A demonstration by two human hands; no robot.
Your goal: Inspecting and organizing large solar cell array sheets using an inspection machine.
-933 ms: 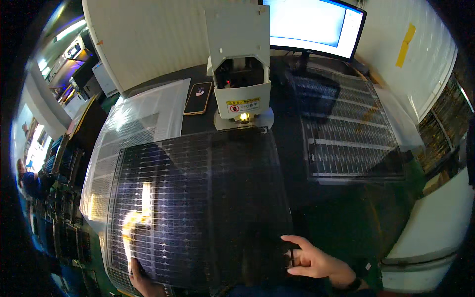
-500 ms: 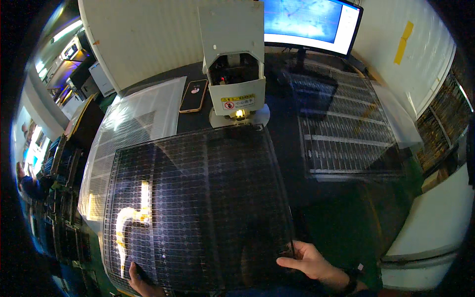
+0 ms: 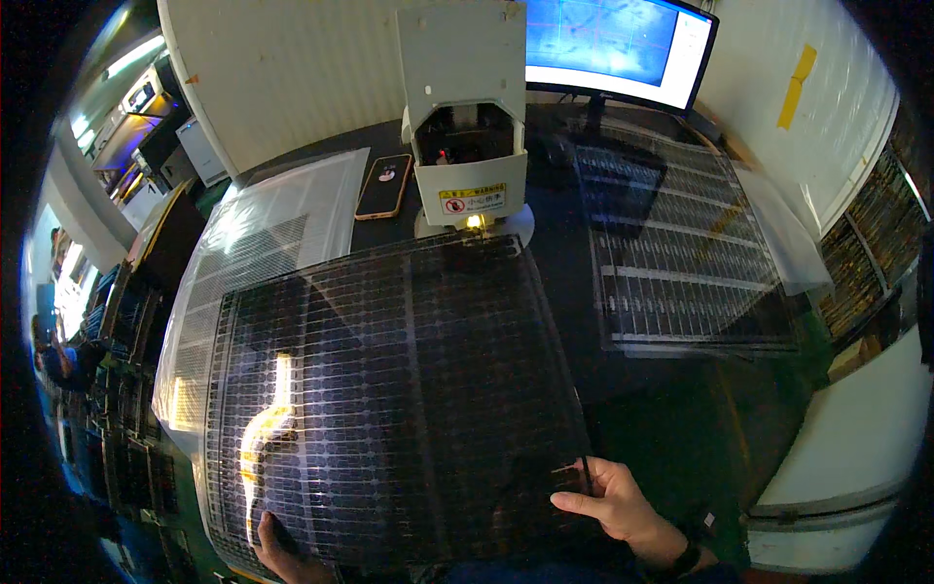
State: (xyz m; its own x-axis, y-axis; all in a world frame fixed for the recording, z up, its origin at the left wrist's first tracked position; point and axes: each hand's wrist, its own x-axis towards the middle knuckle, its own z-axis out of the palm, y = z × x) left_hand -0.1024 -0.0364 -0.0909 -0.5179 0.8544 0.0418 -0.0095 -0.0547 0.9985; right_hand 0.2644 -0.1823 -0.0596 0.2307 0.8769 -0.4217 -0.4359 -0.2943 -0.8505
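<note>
Evidently, the large dark see-through rectangular sheet with a fine grid pattern (image 3: 389,380) is thin and light for its breadth, probably a springy film or thin plate that would bow if lifted by one corner, and its glossy face looks slick and easy to scratch or smudge. It lies near the middle of the scene, its far edge at the lit foot of the pale grey upright boxy machine (image 3: 472,185). The bare right hand (image 3: 618,506) pinches its near right edge, thumb on top; the bare left hand (image 3: 287,560) has its thumb on the near left part, but its fingers are hidden, so I cannot tell whether it pinches. Holding by opposite margins, clear of the grid, seems the safest grip. Left of it lie clear glossy plastic sheets (image 3: 331,195), with a dark phone with an orange-tan rim (image 3: 383,187) between them and the machine; to the right is a similar dark striped sheet (image 3: 686,253), and at the far right a black-framed monitor (image 3: 608,39).
</note>
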